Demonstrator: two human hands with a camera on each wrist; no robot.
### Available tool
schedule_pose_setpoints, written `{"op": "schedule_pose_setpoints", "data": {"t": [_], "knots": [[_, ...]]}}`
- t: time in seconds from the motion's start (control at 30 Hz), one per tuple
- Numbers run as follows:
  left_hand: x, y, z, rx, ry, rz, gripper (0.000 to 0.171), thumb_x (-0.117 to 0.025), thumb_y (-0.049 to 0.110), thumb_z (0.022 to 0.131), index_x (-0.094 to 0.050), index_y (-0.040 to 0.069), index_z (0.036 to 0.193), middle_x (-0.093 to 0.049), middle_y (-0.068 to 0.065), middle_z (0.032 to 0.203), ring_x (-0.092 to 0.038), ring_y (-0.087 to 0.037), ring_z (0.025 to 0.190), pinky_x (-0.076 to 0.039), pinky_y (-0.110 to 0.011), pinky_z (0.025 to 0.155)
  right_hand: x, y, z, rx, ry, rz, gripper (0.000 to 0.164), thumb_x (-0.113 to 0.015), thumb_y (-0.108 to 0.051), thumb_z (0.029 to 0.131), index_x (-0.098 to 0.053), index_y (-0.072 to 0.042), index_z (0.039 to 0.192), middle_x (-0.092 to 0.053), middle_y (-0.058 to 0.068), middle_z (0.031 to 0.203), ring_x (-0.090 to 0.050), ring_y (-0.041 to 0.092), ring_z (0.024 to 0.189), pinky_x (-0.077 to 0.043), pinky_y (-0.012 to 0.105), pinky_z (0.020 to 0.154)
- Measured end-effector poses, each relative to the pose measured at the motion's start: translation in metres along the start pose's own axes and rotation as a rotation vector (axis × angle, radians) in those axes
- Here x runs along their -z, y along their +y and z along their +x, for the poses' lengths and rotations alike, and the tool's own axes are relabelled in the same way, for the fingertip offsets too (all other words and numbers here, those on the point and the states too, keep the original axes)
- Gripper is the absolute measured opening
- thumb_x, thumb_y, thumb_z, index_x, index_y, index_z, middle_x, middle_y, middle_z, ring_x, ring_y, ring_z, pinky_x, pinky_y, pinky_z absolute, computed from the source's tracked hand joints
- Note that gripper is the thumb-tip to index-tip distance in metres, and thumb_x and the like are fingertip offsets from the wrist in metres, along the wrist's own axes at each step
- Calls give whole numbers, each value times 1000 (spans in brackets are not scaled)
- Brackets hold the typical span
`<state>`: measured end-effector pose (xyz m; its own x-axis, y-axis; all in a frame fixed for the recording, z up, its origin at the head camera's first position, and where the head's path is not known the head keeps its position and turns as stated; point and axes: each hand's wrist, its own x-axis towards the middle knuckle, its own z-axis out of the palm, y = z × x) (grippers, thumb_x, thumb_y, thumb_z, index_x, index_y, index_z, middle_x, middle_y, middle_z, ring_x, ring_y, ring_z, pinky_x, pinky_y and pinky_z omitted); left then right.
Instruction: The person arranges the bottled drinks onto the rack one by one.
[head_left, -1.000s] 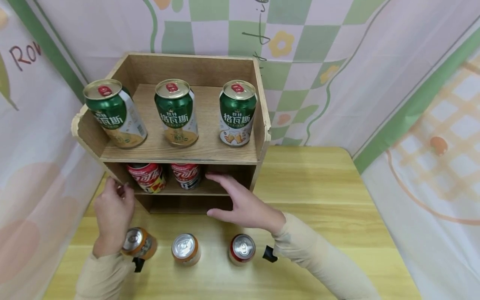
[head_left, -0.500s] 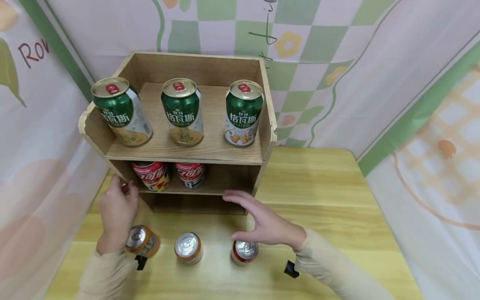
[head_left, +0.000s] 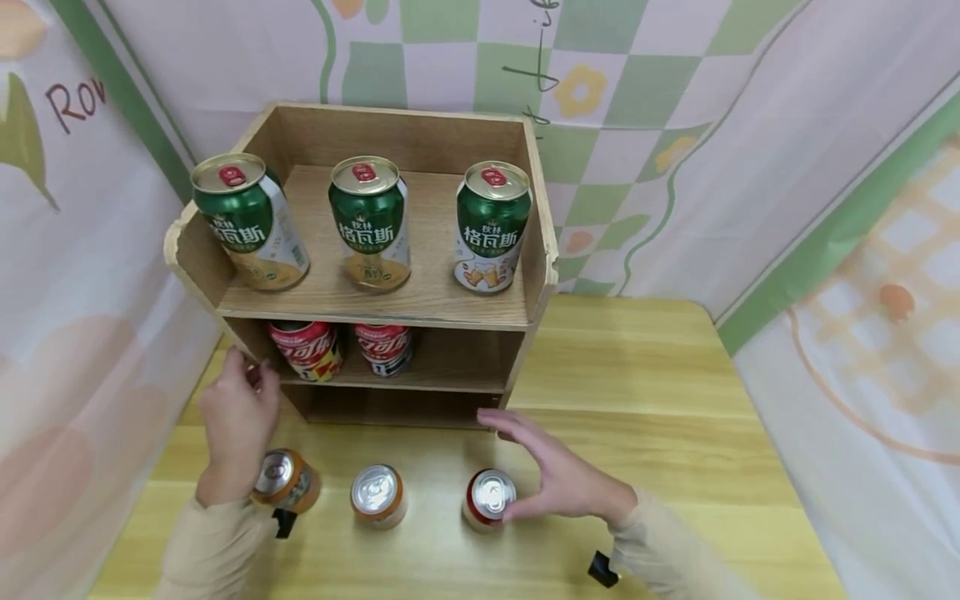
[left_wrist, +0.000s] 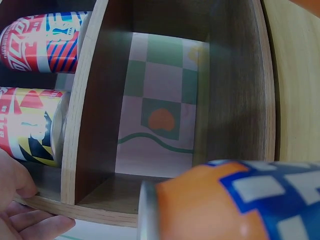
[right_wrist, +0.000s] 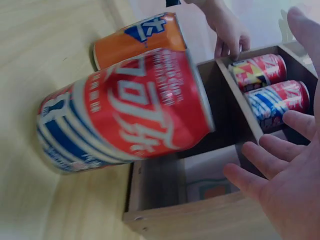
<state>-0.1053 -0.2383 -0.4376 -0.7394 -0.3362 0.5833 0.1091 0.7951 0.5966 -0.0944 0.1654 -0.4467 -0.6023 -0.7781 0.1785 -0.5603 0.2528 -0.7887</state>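
My left hand [head_left: 238, 417] holds the left side panel of a wooden shelf [head_left: 420, 312]; its thumb and fingers lie on either side of the panel edge in the left wrist view. My right hand [head_left: 558, 475] is spread beside a red cola can [head_left: 480, 512] on the table, with the thumb at the can's right side in the head view. In the right wrist view this can stands apart from the spread fingers [right_wrist: 260, 160]. Two red cola cans [head_left: 306, 350] stand on the middle level, at left and centre. Several green-and-white kvass cans [head_left: 369, 225] stand on the top level.
Two orange soda cans stand in front of the shelf: one orange can [head_left: 292, 483] next to the left wrist, the other orange can [head_left: 378, 500] at centre. Patterned cloth [head_left: 600, 125] hangs behind and at both sides of the wooden table [head_left: 637, 375].
My right hand has come out of the middle level and moved right and down to the cola can on the table. The left hand stays on the shelf's side.
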Motion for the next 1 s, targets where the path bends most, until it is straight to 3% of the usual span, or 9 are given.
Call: {"op": "schedule_pose_setpoints", "data": {"t": [0.2,0.4,0.57,0.83,1.0], "knots": [[0,2,1,9,-14,-13,11,-59,-6,92,-59,-14,99,-68,-36,83,-69,-50,67,-58,-60,57,-9,12,-12,44,1,5,111,-89,-43,75,-26,-7,159,-33,19,160,-38,30,145,-37,41,118],[0,0,-1,9,-6,-3,12,-59,-3,92,-59,-13,98,-68,-34,81,-68,-49,66,-57,-61,56,-30,22,-25,-20,6,55,113,-94,-25,69,-28,-8,159,-37,18,159,-42,28,143,-37,38,118],[1,1,0,6,-5,-4,12,-58,-2,92,-59,-13,98,-68,-34,80,-68,-48,64,-57,-61,56,-46,30,-31,-74,49,132,107,-94,-15,69,-33,-8,156,-42,17,157,-45,28,141,-36,34,118],[0,1,0,1,-5,-1,11,-59,-4,92,-59,-13,98,-68,-34,80,-67,-48,63,-57,-60,54,-64,42,-36,-79,85,126,97,-92,-11,72,-38,-10,154,-49,14,152,-49,27,137,-37,37,118],[1,1,0,6,3,-2,12,-59,-3,91,-59,-13,97,-68,-33,79,-67,-48,64,-56,-61,55,-68,45,-36,-66,96,174,90,-89,-8,75,-41,-9,152,-53,20,146,-54,25,132,-42,39,115]]}}
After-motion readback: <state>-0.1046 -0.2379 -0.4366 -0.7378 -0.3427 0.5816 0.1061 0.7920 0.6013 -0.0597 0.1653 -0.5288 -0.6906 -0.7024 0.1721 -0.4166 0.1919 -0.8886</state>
